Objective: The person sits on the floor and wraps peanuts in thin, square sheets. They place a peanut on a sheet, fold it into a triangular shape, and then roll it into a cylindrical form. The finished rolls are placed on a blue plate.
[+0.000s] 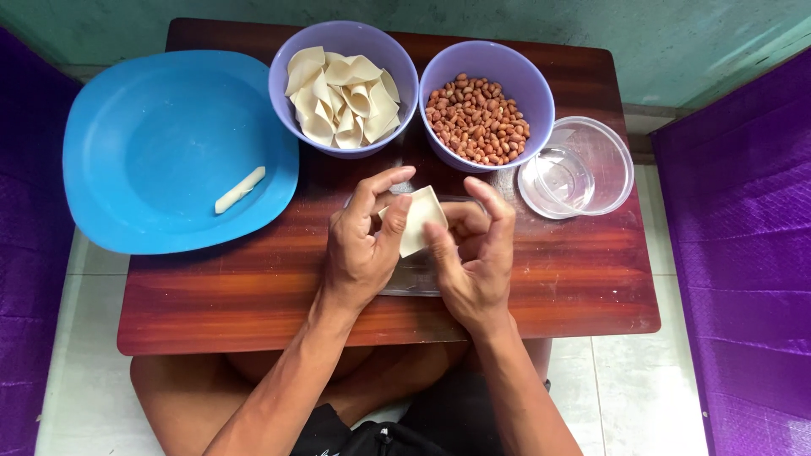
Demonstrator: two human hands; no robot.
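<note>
Far left: a wide blue plastic plate (160,143) lies on the dark red wooden bench (549,287), overhanging its left edge; one pale rolled dough stick (240,189) lies in it.
Back centre: a lilac bowl of pale square dough wrappers (342,95), just right of the plate.
Right of that: a lilac bowl of peanuts (479,118), beside it.
Far right: a clear round plastic tub (583,165).
Front centre: a clear flat tray (414,274).
</note>
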